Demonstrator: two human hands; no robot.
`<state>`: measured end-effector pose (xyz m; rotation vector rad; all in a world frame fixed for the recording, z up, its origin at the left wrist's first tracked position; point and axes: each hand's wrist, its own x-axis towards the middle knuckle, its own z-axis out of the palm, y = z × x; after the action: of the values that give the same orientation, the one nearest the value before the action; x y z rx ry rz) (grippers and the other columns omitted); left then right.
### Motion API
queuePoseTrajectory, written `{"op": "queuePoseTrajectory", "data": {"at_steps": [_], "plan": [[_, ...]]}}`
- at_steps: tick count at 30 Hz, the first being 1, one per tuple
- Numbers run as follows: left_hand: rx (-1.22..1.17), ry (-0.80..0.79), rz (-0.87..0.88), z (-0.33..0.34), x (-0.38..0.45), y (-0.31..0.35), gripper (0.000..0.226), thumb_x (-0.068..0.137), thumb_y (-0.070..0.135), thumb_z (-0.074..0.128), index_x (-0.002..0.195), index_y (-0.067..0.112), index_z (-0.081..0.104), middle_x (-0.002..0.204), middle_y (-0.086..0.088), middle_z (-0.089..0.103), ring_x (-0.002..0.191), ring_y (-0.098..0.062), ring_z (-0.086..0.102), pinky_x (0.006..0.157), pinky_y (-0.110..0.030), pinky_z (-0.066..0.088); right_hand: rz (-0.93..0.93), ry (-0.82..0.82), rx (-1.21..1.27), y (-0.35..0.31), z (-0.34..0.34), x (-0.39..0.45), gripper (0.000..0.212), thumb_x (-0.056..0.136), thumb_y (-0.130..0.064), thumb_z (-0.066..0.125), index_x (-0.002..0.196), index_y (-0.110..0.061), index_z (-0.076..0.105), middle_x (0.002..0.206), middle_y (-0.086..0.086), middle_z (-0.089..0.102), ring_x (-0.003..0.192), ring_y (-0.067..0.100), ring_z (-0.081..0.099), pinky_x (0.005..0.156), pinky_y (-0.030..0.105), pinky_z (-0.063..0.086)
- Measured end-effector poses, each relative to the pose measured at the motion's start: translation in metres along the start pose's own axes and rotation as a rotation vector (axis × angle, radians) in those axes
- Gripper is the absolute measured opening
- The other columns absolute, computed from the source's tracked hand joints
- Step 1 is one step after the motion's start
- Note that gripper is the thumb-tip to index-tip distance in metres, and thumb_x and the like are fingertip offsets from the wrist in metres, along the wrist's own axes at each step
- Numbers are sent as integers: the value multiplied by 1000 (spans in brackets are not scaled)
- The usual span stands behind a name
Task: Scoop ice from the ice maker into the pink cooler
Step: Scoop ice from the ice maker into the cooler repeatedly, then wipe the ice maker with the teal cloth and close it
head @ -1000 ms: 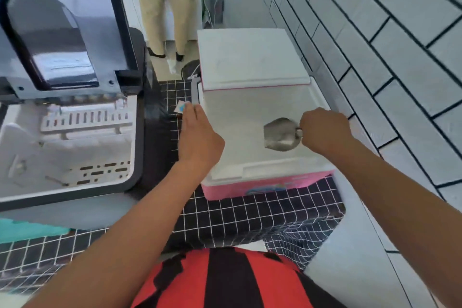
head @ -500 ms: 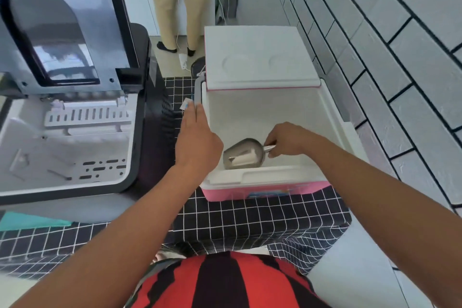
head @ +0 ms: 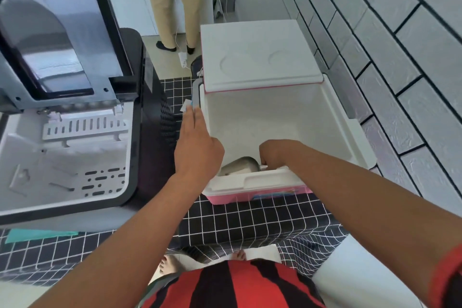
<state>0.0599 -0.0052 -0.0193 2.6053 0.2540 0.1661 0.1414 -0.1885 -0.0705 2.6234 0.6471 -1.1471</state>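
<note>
Right hand (head: pixel 273 155) grips the scoop (head: pixel 240 165) low inside the cooler (head: pixel 350 132), handle pointing right; left hand (head: pixel 196 142), fingers straight, steadies the cooler's left rim; ice maker (head: pixel 75 152) lies left of the cooler.

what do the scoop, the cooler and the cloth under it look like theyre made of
Scoop: seems metal, likely stainless steel; dull silver bowl with a soft sheen.
Pink cooler: looks like moulded plastic; smooth matte white walls and rim, pink outer shell, lid with pressed round recesses.
Cloth: seems thin fabric, black with a white grid print; it drapes and wrinkles over the edge.
</note>
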Motion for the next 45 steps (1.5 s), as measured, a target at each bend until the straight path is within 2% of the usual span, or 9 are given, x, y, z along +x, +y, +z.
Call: {"op": "queuePoseTrajectory", "data": {"at_steps": [7, 11, 15, 18, 21, 26, 31, 37, 45], "plan": [[-32, -38, -47, -2, 1, 3, 73, 90, 8, 44, 154, 6, 9, 163, -4, 0, 149, -14, 5, 118, -32, 23, 123, -27, 120, 8, -1, -9, 30, 81, -28, 65, 61, -13, 48, 65, 0, 50, 57, 17, 47, 55, 25, 39], [-49, -39, -62, -2, 0, 3, 73, 91, 10, 44, 155, 9, 8, 163, -2, 0, 149, -15, 7, 115, -30, 21, 106, 5, 194, 13, -3, -12, 51, 82, -54, 64, 103, -7, 66, 104, 6, 65, 95, 23, 61, 81, 32, 49], [-51, -61, -47, -6, -1, 3, 72, 92, 13, 45, 155, 8, 8, 163, -4, 0, 149, -17, 8, 115, -31, 23, 86, 163, 270, 25, -1, -35, 72, 86, -61, 55, 138, -10, 50, 139, 5, 52, 126, 23, 48, 103, 33, 38], [-56, -54, 13, -17, -6, -1, 67, 92, 18, 47, 153, 12, 20, 162, -2, 11, 145, -17, 22, 111, -38, 35, 21, 314, 366, 29, -2, -62, 67, 87, -58, 56, 139, -16, 49, 132, 1, 55, 119, 17, 50, 97, 29, 37], [-213, 8, 70, -41, -13, -9, 55, 90, 21, 52, 143, 25, 39, 142, 14, 43, 115, 5, 43, 97, -28, 40, 4, 472, 470, 24, -10, -83, 62, 85, -58, 59, 134, -21, 54, 117, -5, 59, 106, 13, 54, 95, 29, 42], [-349, 71, 147, -98, -8, -31, 43, 92, 18, 54, 133, 26, 55, 126, 11, 61, 111, -2, 57, 98, -26, 46, -69, 634, 562, -16, -36, -105, 45, 88, -46, 63, 128, -26, 59, 104, -13, 60, 94, 8, 57, 92, 32, 46], [-350, 149, 181, -146, 3, -76, 33, 91, 19, 57, 119, 34, 64, 100, 26, 64, 90, 11, 58, 74, -4, 44, -191, 760, 564, -85, -69, -117, 36, 90, -36, 63, 125, -28, 62, 96, -15, 63, 89, 6, 59, 88, 31, 49], [-379, 212, 150, -204, -14, -167, 29, 85, 26, 52, 109, 28, 70, 91, 18, 71, 80, -7, 66, 82, -30, 54, -285, 890, 534, -200, -105, -119, 30, 90, -29, 63, 118, -21, 67, 98, -7, 70, 89, 9, 60, 88, 30, 48], [-382, 265, -155, -263, -33, -349, 25, 87, 27, 54, 106, 28, 71, 89, 12, 71, 78, -9, 67, 75, -27, 53, -346, 1033, 759, -378, -132, -88, 26, 87, -14, 63, 113, -14, 70, 82, -1, 71, 68, 5, 58, 73, 9, 43]]}}
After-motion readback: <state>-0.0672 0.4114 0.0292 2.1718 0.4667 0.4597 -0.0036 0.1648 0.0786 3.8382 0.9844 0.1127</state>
